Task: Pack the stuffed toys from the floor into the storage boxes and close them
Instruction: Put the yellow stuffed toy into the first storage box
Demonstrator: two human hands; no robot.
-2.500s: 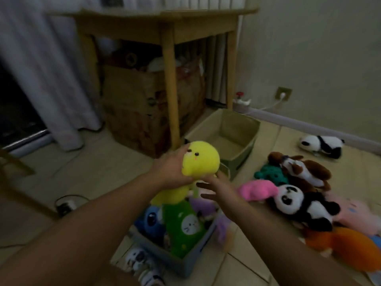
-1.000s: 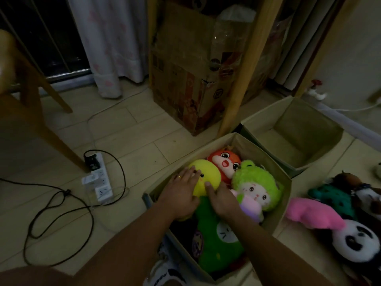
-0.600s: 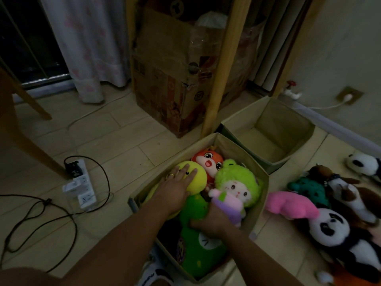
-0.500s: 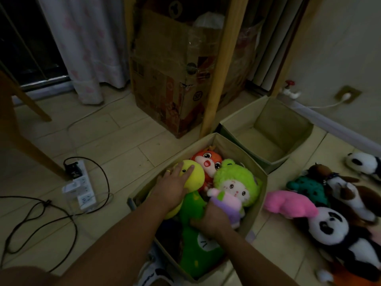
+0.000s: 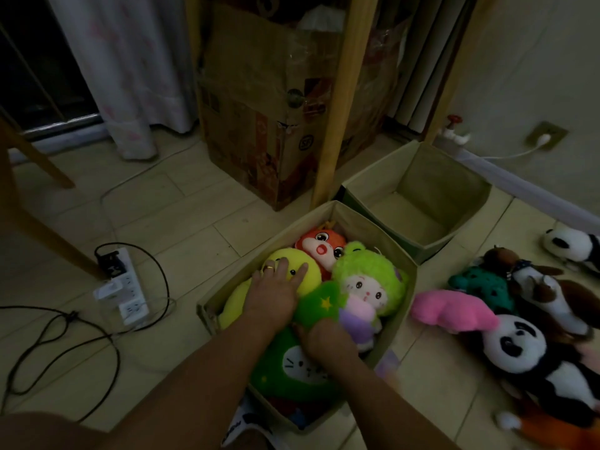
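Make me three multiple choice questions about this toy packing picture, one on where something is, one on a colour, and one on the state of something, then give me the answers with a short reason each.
1. Where does the pink plush toy lie?
A. on the floor, right of the full storage box
B. inside the far storage box
C. on the cardboard carton

2. What colour is the plush under the left hand?
A. blue
B. yellow
C. white

3. What state is the far storage box in?
A. closed with a lid
B. crammed with toys
C. open, with no toys inside

Answers:
1 A: the pink plush toy rests on the tiles beside the full storage box, near the panda plush.
2 B: the left hand's straight fingers press on the yellow plush.
3 C: its bare bottom shows and nothing covers it.
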